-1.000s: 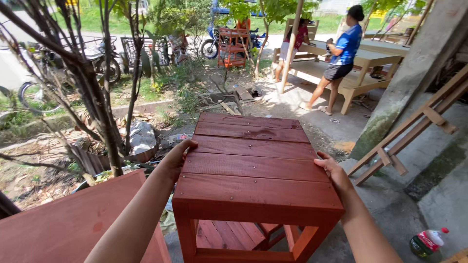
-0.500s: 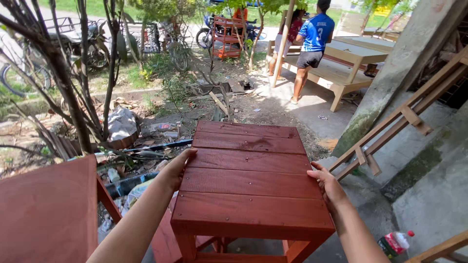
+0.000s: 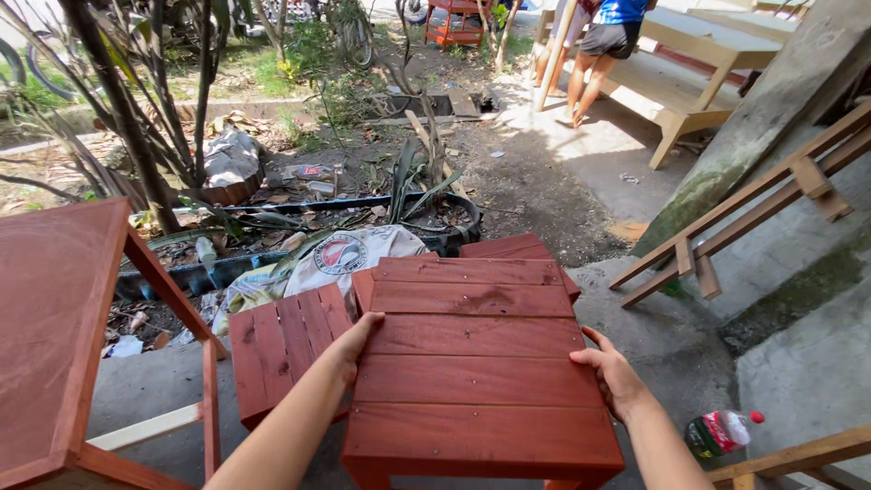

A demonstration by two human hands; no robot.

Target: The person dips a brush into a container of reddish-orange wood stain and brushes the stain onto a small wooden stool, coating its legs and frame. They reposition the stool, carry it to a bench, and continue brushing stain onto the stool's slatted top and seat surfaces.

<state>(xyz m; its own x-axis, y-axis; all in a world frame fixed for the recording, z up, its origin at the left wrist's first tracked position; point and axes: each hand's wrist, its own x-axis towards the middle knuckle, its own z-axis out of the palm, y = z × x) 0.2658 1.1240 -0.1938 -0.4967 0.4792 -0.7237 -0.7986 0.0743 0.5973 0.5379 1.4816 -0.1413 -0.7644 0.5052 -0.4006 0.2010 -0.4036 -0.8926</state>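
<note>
Head view looks down on a red-stained wooden stool with a slatted square top (image 3: 476, 363), held between both hands. The left hand (image 3: 352, 343) presses flat against the top's left edge, fingers curled over the side, and the right hand (image 3: 612, 374) clamps the opposite edge, thumb on the slats; gripping opposite sides like this seems meant to keep the piece level and balanced. The stool sits low in the middle of the frame, above the grey concrete floor (image 3: 798, 381); its feet are out of view, so whether it is resting or lifted cannot be told.

Just beside its left edge lies a second red slatted wooden stool (image 3: 281, 349), set lower, and behind it peeks the corner of a third red wooden piece (image 3: 517, 247), close together as if grouped in one spot. At the left stands a larger red wooden table frame (image 3: 63, 318).

Beyond the stools a black rubber planter ring (image 3: 454, 218) holds soil, dry leaves and a spiky green plant, with a white printed sack (image 3: 349, 259) slumped against it. A clear plastic bottle with a red cap (image 3: 721, 431) lies on its side by the right forearm. Farther back, a person in a blue shirt (image 3: 603, 36) stands at an unpainted wooden bench worktop (image 3: 699, 59).
</note>
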